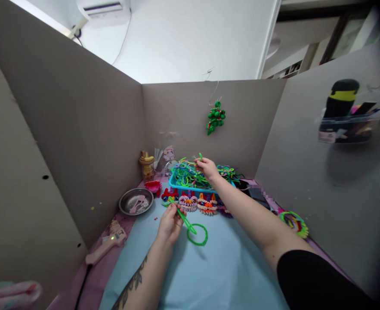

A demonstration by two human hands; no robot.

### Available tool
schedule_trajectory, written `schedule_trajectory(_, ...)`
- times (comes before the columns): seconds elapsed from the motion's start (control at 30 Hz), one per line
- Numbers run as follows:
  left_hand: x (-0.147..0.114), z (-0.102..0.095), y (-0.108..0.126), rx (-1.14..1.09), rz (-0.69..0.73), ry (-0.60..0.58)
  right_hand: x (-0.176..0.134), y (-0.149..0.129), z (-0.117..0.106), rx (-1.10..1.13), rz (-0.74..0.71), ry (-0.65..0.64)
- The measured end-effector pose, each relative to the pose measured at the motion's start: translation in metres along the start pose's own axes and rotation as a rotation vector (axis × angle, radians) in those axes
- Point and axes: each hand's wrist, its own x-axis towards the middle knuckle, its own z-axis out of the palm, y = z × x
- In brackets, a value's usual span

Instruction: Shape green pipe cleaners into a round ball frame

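Two hands [170, 223], four fuzzy figures [187, 202], one basket [193, 189], one bowl [129, 199], one glue gun [103, 250]

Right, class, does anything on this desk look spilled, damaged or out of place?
Nothing looks plainly damaged. Slightly untidy: tiny red scraps lie loose on the blue sheet, left of the left hand, and coloured strands heap in a tangle above the rim of the blue basket.

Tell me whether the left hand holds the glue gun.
No, the left hand holds green strands; the glue gun lies apart.
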Motion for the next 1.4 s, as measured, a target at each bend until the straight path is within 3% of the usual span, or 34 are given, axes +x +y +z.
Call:
schedule_trajectory(0.13, -0.001, 0.001, 0.0, 0.011, 0.006, 0.008, -0.01, -0.009, 0.018, -0.133, -0.053, -0.117)
schedule_trajectory(0.23, -0.001, 0.003, 0.001, 0.038, 0.03, 0.043, -0.026, -0.017, 0.037, -0.445, -0.261, -0.271)
schedule_trajectory(0.33, 0.0, 0.003, 0.003, 0.108, 0.154, 0.092, -0.05, -0.016, 0.055, -0.681, -0.482, -0.478)
schedule_trajectory(0.43, 0.003, 0.002, 0.006, 0.203, 0.287, 0.072, -0.077, -0.003, 0.065, -0.871, -0.487, -0.519)
schedule_trajectory(0.5, 0.005, 0.001, 0.008, 0.253, 0.293, 0.025, -0.091, 0.008, 0.065, -0.939, -0.443, -0.526)
schedule_trajectory(0.6, 0.01, -0.001, 0.008, 0.292, 0.276, -0.023, -0.105, 0.021, 0.06, -0.94, -0.428, -0.513)
schedule_trajectory(0.77, 0.021, -0.006, 0.001, 0.426, 0.371, -0.08, -0.116, 0.028, 0.052, -0.948, -0.454, -0.522)
schedule_trajectory(0.9, 0.024, -0.007, 0.001, 0.378, 0.385, -0.05, -0.115, 0.033, 0.045, -0.961, -0.485, -0.553)
schedule_trajectory(1.03, 0.02, -0.004, 0.011, 0.282, 0.4, -0.034, -0.094, 0.039, 0.028, -1.112, -0.384, -0.46)
schedule_trajectory(1.2, 0.016, -0.002, 0.026, 0.139, 0.483, 0.006, -0.054, 0.044, -0.01, -1.224, -0.221, -0.357)
schedule_trajectory(1.4, 0.016, -0.003, 0.042, -0.019, 0.48, 0.079, -0.028, 0.056, -0.04, -1.3, -0.016, -0.355)
